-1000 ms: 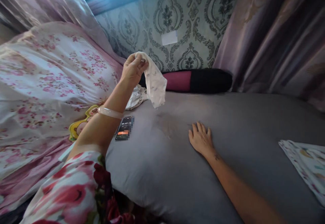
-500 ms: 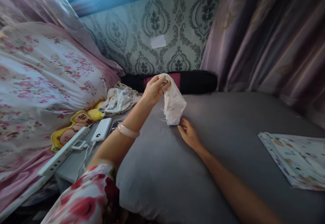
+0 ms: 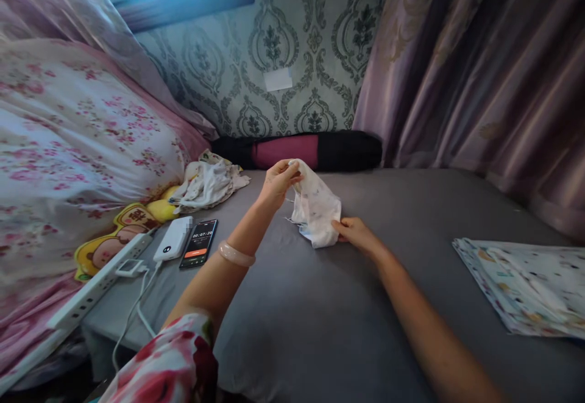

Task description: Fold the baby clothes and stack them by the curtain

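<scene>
A thin white cloth (image 3: 317, 208) with small faint prints hangs between my hands above the grey sheet (image 3: 292, 317). My left hand (image 3: 280, 182), a pale bangle (image 3: 236, 254) on its wrist, pinches the cloth's upper end. At the lower right edge of the cloth, my right hand (image 3: 359, 235) grips it between thumb and fingers. A few loose threads dangle from the left side of the cloth. To the left lies a crumpled pile of white cloths (image 3: 210, 182). Flat folded printed cloths (image 3: 525, 284) are stacked at the right.
A phone (image 3: 199, 243) showing a timer lies beside a white power bank (image 3: 173, 238). Left of them are a power strip (image 3: 103, 278) with cables and a yellow cartoon cushion (image 3: 109, 247). A black and maroon long bag (image 3: 286, 152) rests along the wall.
My left hand has brought the cloth down and to the right of the pile. My right hand has risen from the sheet and taken hold of the cloth's lower edge. The view has shifted.
</scene>
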Motion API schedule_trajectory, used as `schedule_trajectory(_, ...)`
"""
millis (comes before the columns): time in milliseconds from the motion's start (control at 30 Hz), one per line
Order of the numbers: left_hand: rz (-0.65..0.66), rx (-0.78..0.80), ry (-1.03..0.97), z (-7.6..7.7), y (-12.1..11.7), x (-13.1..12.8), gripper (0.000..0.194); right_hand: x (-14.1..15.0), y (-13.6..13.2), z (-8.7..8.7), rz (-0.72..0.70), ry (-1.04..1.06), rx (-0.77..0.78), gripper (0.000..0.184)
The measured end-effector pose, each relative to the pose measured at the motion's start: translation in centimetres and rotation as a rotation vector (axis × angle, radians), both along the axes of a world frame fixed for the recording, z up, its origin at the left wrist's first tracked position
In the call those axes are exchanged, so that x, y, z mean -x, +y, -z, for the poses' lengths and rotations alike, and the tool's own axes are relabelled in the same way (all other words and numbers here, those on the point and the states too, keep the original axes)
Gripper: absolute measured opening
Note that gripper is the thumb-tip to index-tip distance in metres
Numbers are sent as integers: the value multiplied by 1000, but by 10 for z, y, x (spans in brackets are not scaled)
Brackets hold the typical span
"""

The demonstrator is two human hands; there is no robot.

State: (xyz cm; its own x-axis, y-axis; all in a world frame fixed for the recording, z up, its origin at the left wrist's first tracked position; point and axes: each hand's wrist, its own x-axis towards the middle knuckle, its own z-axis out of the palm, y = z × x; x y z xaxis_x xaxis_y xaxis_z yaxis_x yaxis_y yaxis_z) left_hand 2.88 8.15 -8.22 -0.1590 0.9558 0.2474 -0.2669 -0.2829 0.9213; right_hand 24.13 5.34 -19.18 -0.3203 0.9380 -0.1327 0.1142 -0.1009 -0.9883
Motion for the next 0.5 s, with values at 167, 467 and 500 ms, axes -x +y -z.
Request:
schedule_trajectory(167,-65,38,178,28,4,21,28,-31,-9,-45,-156,187,162,33)
schedule_trajectory(467,135,95,493,60,-15,21,44,-61,16,-60,263,791,58,30)
schedule_trajectory(500,177,112,509,61,-16,20,45,-63,20,-57,323,851,70,34)
